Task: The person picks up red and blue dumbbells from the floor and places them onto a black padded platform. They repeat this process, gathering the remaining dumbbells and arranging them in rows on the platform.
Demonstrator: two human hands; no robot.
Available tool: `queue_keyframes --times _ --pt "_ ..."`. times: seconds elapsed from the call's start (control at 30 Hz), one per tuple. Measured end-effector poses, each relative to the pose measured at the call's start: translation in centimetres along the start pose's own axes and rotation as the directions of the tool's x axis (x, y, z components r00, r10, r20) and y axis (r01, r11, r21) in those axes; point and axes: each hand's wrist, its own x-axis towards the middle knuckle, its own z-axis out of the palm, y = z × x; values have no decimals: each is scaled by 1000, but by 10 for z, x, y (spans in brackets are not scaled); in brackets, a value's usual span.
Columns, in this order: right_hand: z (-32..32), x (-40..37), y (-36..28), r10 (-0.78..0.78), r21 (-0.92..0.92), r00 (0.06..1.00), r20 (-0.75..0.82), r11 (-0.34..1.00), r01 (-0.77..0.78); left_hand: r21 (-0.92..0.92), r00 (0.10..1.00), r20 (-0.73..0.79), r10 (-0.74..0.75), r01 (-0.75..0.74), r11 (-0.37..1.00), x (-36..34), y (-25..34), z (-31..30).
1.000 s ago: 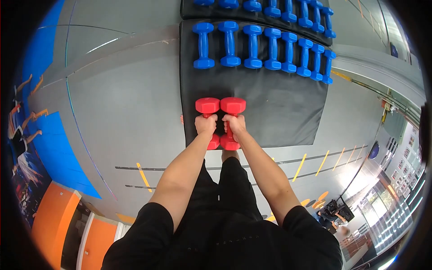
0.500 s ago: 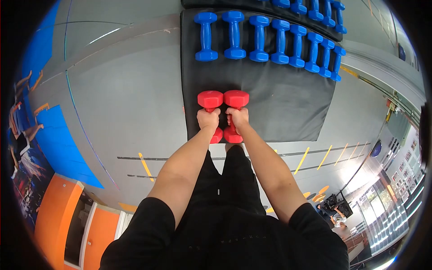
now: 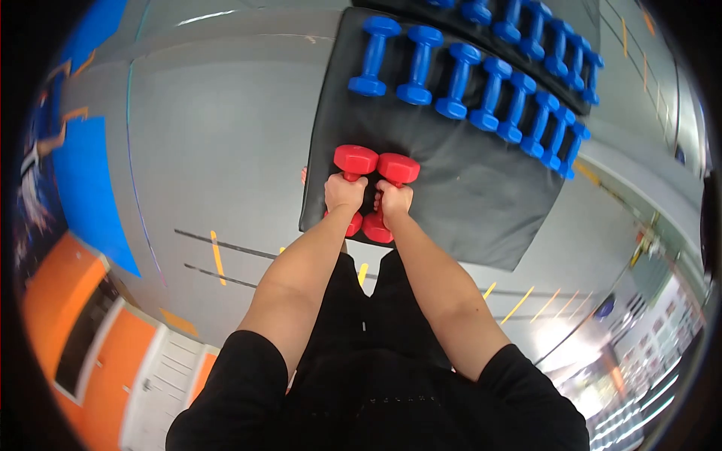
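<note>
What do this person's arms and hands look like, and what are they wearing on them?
The left arm and right arm are bare below the short black sleeves of a black top. The left hand and right hand are bare too: no gloves, and no watch, wristband or ring shows.

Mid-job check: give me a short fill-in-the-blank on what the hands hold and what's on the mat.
The left hand and the right hand each grip a dumbbell; the left hand's dumbbell and the right hand's dumbbell are both ____. The row of dumbbells farther along the mat is ____. The mat itself is ____.
Missing: red; blue; black.
</note>
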Motion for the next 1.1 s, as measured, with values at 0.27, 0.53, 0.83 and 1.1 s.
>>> queue_keyframes --times 0.27,0.53,0.83,1.1 --pt "4 -3 5 29 13 996 81 999 -30 44 999 -36 10 -9 999 -21 6 -21" --pt "-6 -11 10 14 -28 914 405 1000 -2 127 662 -409 628 -640 758 -127 -85 -41" --pt "-30 -42 3 -209 -916 940 271 243 318 -224 982 -182 -59 18 975 -401 -491 35" --pt "-93 -231 262 -641 -790 486 594 -352 501 -804 752 -85 -654 336 491 -660 -696 291"
